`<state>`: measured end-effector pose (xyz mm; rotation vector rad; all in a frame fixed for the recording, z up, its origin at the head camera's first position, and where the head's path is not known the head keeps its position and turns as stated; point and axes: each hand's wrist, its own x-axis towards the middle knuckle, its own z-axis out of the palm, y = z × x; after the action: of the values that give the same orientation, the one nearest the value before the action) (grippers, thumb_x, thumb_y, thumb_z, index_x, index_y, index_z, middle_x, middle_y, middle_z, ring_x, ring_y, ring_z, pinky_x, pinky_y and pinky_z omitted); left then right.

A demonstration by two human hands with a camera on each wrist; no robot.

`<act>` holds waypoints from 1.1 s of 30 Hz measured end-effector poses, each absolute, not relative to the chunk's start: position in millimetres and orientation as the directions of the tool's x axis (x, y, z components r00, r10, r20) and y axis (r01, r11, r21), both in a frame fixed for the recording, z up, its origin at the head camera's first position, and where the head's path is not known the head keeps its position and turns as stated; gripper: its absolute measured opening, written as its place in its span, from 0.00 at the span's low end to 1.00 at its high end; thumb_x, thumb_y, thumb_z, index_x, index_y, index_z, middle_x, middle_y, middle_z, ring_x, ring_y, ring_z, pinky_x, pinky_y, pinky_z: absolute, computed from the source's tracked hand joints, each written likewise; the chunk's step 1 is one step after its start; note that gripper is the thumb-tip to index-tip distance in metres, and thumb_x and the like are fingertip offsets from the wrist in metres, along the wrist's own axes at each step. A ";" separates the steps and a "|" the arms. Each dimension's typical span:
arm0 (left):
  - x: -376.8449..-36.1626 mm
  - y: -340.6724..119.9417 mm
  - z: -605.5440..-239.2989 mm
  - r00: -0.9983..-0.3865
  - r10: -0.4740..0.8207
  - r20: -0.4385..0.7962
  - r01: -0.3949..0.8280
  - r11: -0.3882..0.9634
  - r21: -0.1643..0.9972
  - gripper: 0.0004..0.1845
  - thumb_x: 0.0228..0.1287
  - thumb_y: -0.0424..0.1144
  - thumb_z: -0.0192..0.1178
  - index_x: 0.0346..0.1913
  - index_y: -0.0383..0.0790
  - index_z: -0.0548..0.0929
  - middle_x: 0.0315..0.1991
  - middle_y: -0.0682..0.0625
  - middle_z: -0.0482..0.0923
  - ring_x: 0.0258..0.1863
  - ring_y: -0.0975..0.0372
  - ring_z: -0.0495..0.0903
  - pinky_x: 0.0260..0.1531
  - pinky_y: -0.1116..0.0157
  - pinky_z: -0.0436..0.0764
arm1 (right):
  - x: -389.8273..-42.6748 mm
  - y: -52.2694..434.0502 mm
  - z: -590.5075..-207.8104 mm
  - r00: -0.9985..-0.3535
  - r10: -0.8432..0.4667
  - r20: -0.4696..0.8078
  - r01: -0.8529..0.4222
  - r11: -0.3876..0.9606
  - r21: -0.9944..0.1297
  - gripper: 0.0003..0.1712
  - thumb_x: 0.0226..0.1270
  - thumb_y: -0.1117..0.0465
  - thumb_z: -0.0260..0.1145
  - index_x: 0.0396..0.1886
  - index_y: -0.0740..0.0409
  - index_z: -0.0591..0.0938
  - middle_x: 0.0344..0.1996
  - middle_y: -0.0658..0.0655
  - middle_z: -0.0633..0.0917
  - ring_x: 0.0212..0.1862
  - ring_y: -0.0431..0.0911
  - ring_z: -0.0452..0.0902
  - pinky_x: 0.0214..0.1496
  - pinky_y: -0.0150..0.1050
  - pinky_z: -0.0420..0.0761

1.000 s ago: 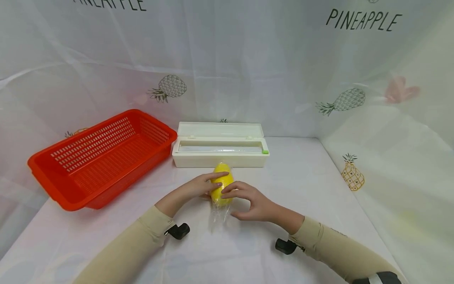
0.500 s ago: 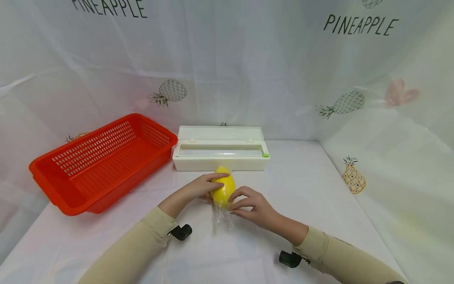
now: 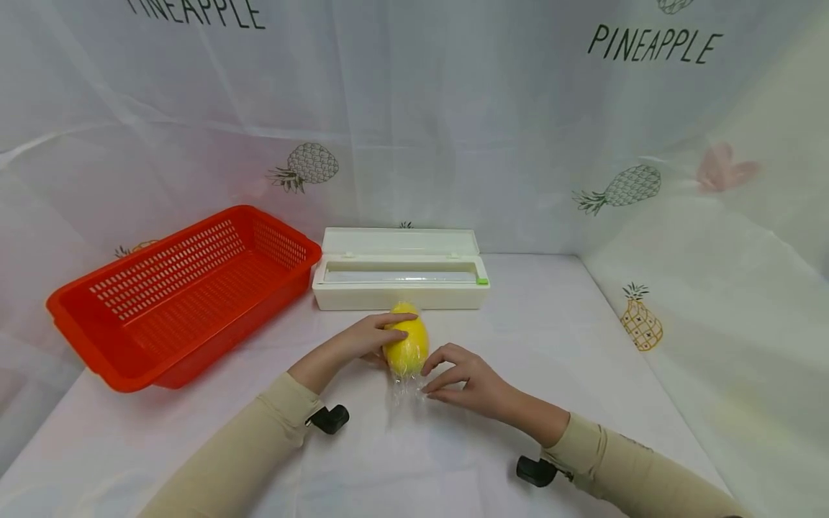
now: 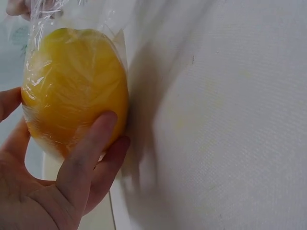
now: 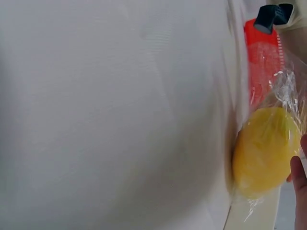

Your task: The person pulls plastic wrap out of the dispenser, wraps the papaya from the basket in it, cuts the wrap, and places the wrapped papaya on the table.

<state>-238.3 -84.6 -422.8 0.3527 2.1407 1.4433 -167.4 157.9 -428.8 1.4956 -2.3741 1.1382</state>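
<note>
A yellow oval fruit (image 3: 406,344) wrapped in clear cling film lies on the white table in front of the dispenser. My left hand (image 3: 369,337) grips it from the left, the fingers (image 4: 81,163) curled round the wrapped fruit (image 4: 74,88). My right hand (image 3: 463,378) sits just right of the fruit's near end and pinches the bunched film tail (image 3: 406,392) that trails toward me. In the right wrist view the fruit (image 5: 266,151) shows with crinkled film around it and one fingertip (image 5: 298,191) at the frame's edge.
A white cling film dispenser (image 3: 401,277) stands open behind the fruit, with a green slider at its right end. An orange slotted basket (image 3: 181,288) sits at the left. White sheets printed with pineapples hang behind and to the right.
My right hand has slid off the top of the fruit to its near end, onto the film tail. The left hand has kept its hold.
</note>
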 end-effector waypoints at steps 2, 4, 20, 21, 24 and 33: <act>-239.3 -83.8 -422.3 -0.825 0.489 -0.285 -0.078 0.400 0.913 0.23 0.70 0.42 0.57 0.67 0.56 0.75 0.65 0.42 0.68 0.38 0.54 0.80 0.34 0.57 0.85 | -170.7 159.6 -431.0 -0.480 -0.748 0.458 -0.831 0.221 -0.511 0.07 0.54 0.68 0.75 0.33 0.55 0.90 0.44 0.51 0.81 0.51 0.46 0.75 0.52 0.44 0.80; -239.7 -83.1 -422.1 -0.821 0.492 -0.290 -0.084 0.398 0.914 0.23 0.70 0.42 0.57 0.67 0.55 0.75 0.65 0.42 0.67 0.38 0.54 0.80 0.34 0.57 0.85 | -172.8 161.1 -432.7 -0.438 -0.771 0.461 -0.868 0.229 -0.441 0.08 0.53 0.68 0.76 0.33 0.54 0.90 0.43 0.51 0.82 0.50 0.45 0.75 0.52 0.41 0.79; -244.0 -83.4 -409.8 -0.803 0.484 -0.347 -0.142 0.409 0.901 0.23 0.69 0.42 0.58 0.66 0.55 0.75 0.65 0.41 0.68 0.40 0.52 0.81 0.36 0.55 0.85 | -172.8 171.3 -431.7 -0.322 -0.755 0.571 -0.946 0.228 -0.232 0.09 0.48 0.69 0.78 0.32 0.56 0.90 0.44 0.50 0.85 0.47 0.46 0.78 0.50 0.38 0.78; -243.8 -83.7 -408.4 -0.802 0.485 -0.349 -0.136 0.420 0.897 0.23 0.69 0.42 0.58 0.66 0.55 0.75 0.65 0.41 0.68 0.40 0.53 0.81 0.37 0.55 0.85 | -173.2 171.2 -431.7 -0.322 -0.760 0.565 -0.945 0.225 -0.237 0.09 0.49 0.68 0.78 0.32 0.56 0.90 0.45 0.50 0.85 0.48 0.45 0.78 0.50 0.38 0.78; -244.8 -83.3 -407.1 -0.796 0.487 -0.359 -0.142 0.427 0.893 0.23 0.69 0.42 0.58 0.66 0.56 0.76 0.65 0.42 0.68 0.42 0.52 0.80 0.38 0.55 0.85 | -174.8 171.5 -431.3 -0.318 -0.768 0.556 -0.946 0.218 -0.241 0.09 0.49 0.67 0.78 0.32 0.55 0.90 0.45 0.50 0.85 0.49 0.45 0.77 0.52 0.38 0.77; -252.1 -80.1 -412.2 -0.800 0.465 -0.378 -0.166 0.434 0.885 0.23 0.68 0.45 0.57 0.65 0.60 0.76 0.62 0.43 0.70 0.38 0.53 0.79 0.36 0.56 0.85 | -175.4 172.9 -429.7 -0.180 -0.759 0.626 -0.984 0.135 -0.119 0.08 0.54 0.64 0.76 0.36 0.57 0.89 0.46 0.54 0.85 0.51 0.49 0.78 0.56 0.45 0.76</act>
<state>-252.1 -80.1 -412.2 0.2502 2.0987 1.3887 -175.4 172.9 -429.7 1.6734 -2.0026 0.7255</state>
